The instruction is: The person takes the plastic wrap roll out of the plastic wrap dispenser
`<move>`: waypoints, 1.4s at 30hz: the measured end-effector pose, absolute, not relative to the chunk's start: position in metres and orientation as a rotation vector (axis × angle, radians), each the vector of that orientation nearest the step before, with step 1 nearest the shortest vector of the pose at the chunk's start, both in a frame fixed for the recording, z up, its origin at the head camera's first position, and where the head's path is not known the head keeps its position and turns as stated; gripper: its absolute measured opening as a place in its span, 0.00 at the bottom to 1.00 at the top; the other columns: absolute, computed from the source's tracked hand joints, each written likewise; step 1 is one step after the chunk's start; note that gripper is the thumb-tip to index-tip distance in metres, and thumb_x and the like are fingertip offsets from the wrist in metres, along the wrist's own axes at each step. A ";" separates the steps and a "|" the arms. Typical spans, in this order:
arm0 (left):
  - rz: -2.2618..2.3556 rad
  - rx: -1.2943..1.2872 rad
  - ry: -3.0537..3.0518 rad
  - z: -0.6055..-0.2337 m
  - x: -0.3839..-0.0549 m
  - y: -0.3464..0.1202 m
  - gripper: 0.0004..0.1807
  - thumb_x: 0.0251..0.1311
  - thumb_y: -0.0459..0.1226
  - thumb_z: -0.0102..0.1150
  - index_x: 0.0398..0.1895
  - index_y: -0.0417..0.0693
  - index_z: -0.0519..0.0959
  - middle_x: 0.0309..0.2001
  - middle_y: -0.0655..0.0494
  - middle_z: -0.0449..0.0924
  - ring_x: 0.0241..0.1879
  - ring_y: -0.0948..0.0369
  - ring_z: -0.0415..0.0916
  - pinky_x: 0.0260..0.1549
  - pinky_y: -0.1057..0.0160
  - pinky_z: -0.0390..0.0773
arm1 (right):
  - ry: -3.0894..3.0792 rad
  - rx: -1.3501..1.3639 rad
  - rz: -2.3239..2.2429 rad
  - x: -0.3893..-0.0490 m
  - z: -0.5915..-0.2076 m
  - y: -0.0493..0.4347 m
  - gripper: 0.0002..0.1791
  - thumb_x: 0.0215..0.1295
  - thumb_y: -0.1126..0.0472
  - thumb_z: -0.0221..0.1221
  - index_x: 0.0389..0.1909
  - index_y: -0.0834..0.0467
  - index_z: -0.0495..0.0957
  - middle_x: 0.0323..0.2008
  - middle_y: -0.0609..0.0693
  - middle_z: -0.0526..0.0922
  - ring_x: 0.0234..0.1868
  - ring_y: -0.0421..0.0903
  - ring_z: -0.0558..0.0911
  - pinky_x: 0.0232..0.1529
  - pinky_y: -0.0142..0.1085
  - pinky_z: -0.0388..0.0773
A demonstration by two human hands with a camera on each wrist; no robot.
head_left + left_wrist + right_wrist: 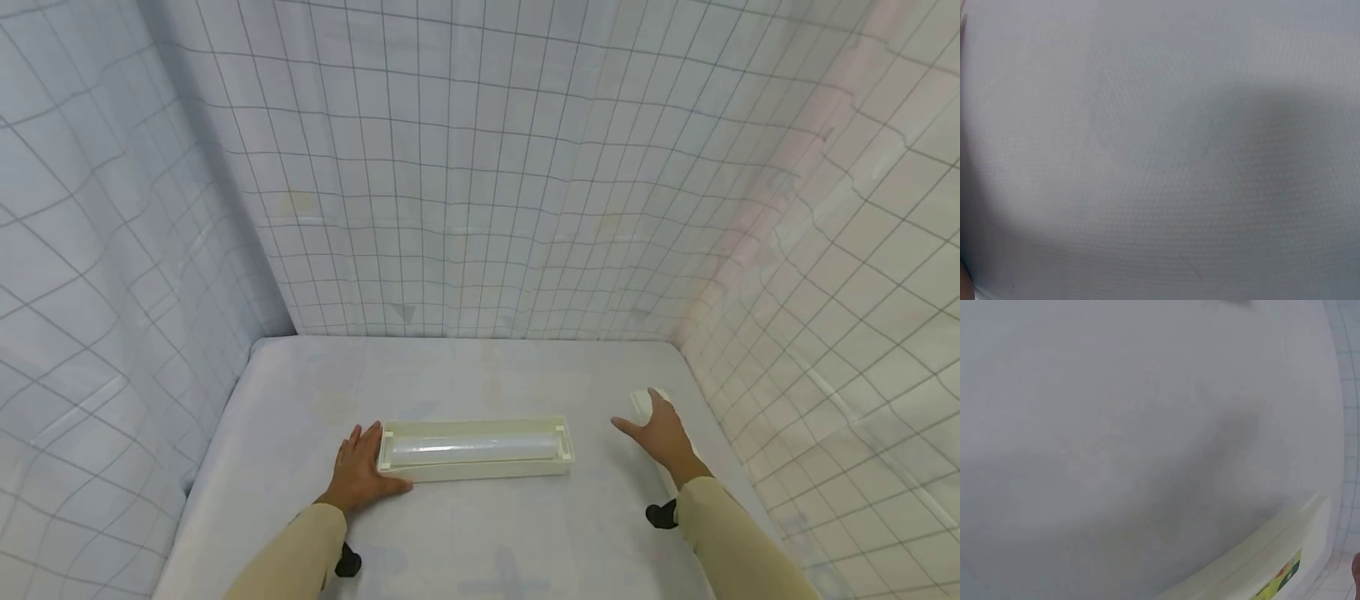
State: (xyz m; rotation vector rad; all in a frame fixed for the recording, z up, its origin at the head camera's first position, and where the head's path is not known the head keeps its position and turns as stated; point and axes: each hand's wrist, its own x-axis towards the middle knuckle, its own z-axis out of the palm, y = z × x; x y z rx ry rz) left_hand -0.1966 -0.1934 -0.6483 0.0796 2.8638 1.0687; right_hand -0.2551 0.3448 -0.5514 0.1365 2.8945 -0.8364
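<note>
On the counter (495, 542), a pale roll (476, 449) lies lengthwise inside the uncovered box (480, 472). Our left hand (360, 471), fingers spread, touches its left end; our right hand (666, 433), thumb and fingers apart, is at the lid (1260, 569), contact unclear.

Pale surface (480, 542), far corners rounded. Behind its far edge: rippled, dark-gridded white back sheet (480, 167). Gridded left sheet (82, 250) and right sheet (847, 333) flank it.
</note>
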 end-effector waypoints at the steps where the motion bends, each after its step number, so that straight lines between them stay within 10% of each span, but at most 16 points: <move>1: 1.068 0.076 2.858 -0.648 -0.197 -0.193 0.69 0.34 0.60 0.83 0.78 0.41 0.56 0.79 0.37 0.55 0.81 0.36 0.38 0.79 0.34 0.35 | 2.892 0.121 -0.844 -0.257 -0.548 0.339 0.66 0.61 0.29 0.63 0.80 0.69 0.43 0.77 0.74 0.51 0.77 0.73 0.55 0.73 0.69 0.61; 42: 1.058 0.051 2.827 -0.651 -0.198 -0.195 0.71 0.35 0.61 0.82 0.80 0.42 0.53 0.80 0.39 0.53 0.81 0.38 0.35 0.80 0.36 0.33 | 2.718 -0.426 -1.162 -0.250 -0.558 0.212 0.31 0.62 0.42 0.70 0.59 0.58 0.81 0.56 0.51 0.86 0.60 0.54 0.84 0.63 0.52 0.81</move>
